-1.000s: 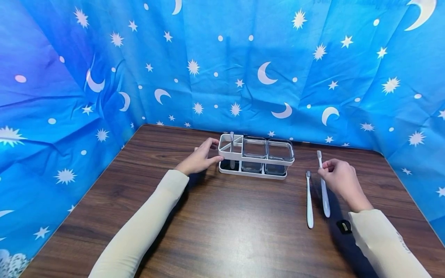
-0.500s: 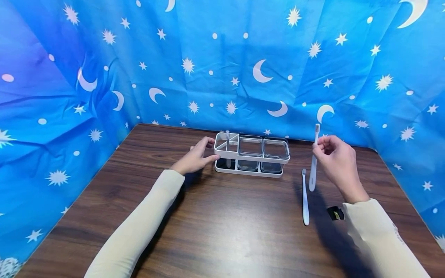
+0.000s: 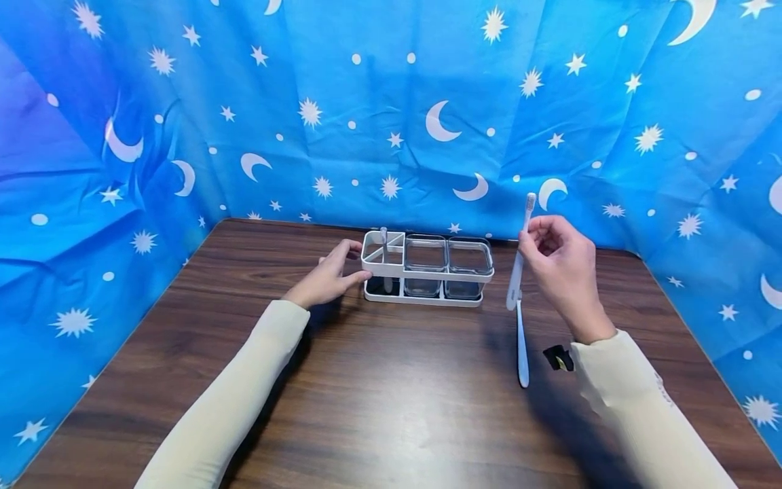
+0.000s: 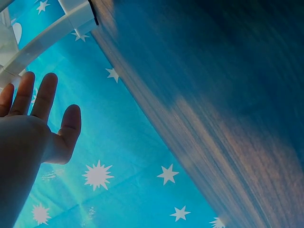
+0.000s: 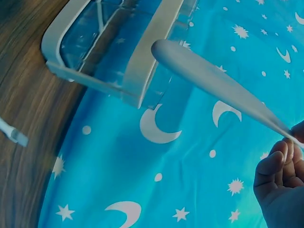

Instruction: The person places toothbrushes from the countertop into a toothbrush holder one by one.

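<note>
My right hand [image 3: 562,261] pinches a white toothbrush [image 3: 516,275] near its head, held up off the table with the bristle end on top. In the right wrist view the handle of this toothbrush [image 5: 204,78] points toward the holder. A second white toothbrush [image 3: 522,346] lies on the table below. My left hand [image 3: 326,277] is at the left end of a white toothbrush holder [image 3: 427,272], fingers extended and thumb by the front corner. In the left wrist view its fingers [image 4: 45,97] are spread. Another toothbrush [image 3: 383,246] stands in the holder's left divided section.
Two clear square cups [image 3: 425,252] sit in the holder's middle and right sections. A small black object [image 3: 559,358] is near the right sleeve on the wooden table [image 3: 379,387]. Blue cloth with stars and moons [image 3: 342,149] hangs behind and beside the table.
My right hand has lifted the toothbrush from the table and brought it up and left, toward the holder. My left hand stays at the holder's left end. The head view has shifted slightly.
</note>
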A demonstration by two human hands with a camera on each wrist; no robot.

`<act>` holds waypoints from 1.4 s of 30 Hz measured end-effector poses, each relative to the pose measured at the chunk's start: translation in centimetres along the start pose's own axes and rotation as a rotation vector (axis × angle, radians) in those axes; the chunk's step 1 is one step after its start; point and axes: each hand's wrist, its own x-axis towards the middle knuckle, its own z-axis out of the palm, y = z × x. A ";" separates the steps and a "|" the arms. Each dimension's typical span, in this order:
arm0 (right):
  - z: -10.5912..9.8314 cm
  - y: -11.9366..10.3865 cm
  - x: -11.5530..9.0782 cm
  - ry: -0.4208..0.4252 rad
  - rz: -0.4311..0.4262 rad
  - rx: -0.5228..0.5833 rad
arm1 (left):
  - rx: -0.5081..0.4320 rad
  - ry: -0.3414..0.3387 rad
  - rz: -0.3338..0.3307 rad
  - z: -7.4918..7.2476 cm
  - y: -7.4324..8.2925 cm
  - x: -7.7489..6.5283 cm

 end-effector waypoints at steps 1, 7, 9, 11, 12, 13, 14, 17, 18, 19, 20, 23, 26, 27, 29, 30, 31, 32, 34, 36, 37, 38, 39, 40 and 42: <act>0.2 -0.2 0.1 -0.004 -0.003 0.010 | -0.002 0.000 -0.005 -0.1 0.0 -0.1; 1.4 -0.8 0.5 -0.011 -0.035 0.073 | 0.008 0.003 -0.014 -0.6 -0.1 -0.6; 1.9 -1.1 0.6 -0.011 -0.051 0.093 | 0.008 0.007 -0.020 -0.8 -0.2 -0.8; 2.3 -1.5 0.6 -0.011 -0.062 0.116 | 0.006 0.007 -0.023 -0.9 -0.2 -0.9; 2.5 -1.6 0.7 -0.011 -0.068 0.128 | 0.007 0.007 -0.025 -1.0 -0.2 -1.0; 2.6 -1.8 0.7 -0.011 -0.074 0.140 | 0.006 0.006 -0.027 -1.0 -0.2 -1.0; 2.8 -2.0 0.8 -0.012 -0.078 0.151 | 0.004 0.005 -0.028 -1.1 -0.2 -1.0; 3.2 -2.3 0.9 -0.007 -0.091 0.190 | -0.002 0.001 -0.031 -1.1 -0.2 -1.1; 3.3 -2.5 1.0 -0.003 -0.098 0.198 | -0.003 0.001 -0.032 -1.2 -0.2 -1.1; 3.4 -2.6 1.0 0.000 -0.103 0.212 | -0.005 0.000 -0.031 -1.2 -0.2 -1.1; 3.6 -2.7 1.1 0.002 -0.106 0.222 | -0.005 0.001 -0.030 -1.1 -0.2 -1.0; 3.9 -3.1 1.3 0.004 -0.119 0.244 | -0.001 0.001 -0.025 -1.1 -0.3 -0.9; 4.3 -3.5 1.4 -0.003 -0.137 0.260 | 0.001 -0.002 -0.021 -0.9 -0.4 -0.8; 4.5 -3.6 1.4 -0.006 -0.145 0.270 | 0.001 -0.003 -0.021 -0.9 -0.4 -0.8; 4.8 -3.8 1.5 -0.011 -0.167 0.286 | -0.001 -0.007 -0.021 -0.8 -0.4 -0.7; 5.0 -3.9 1.5 -0.016 -0.180 0.296 | -0.004 -0.007 -0.021 -0.7 -0.4 -0.7; 5.1 -4.0 1.5 -0.020 -0.194 0.303 | -0.004 -0.006 -0.021 -0.7 -0.4 -0.6; 5.3 -4.0 1.5 -0.025 -0.205 0.313 | -0.004 -0.006 -0.021 -0.6 -0.3 -0.5; 5.7 -4.1 1.4 -0.029 -0.223 0.330 | -0.007 -0.007 -0.020 -0.6 -0.2 -0.4; 6.0 -4.1 1.4 -0.031 -0.239 0.342 | -0.007 -0.008 -0.016 -0.5 -0.2 -0.3; 6.2 -4.2 1.4 -0.030 -0.247 0.343 | -0.008 -0.009 -0.015 -0.4 -0.1 -0.3; 6.3 -4.2 1.4 -0.027 -0.255 0.347 | -0.011 -0.011 -0.011 -0.4 -0.1 -0.2; 6.4 -4.2 1.4 -0.023 -0.264 0.351 | -0.012 -0.012 -0.008 -0.3 -0.1 -0.2; 6.5 -4.3 1.4 -0.021 -0.275 0.350 | -0.012 -0.013 -0.006 -0.3 -0.1 -0.1; 6.7 -4.4 1.4 -0.015 -0.294 0.353 | -0.015 -0.013 0.000 -0.2 -0.1 0.0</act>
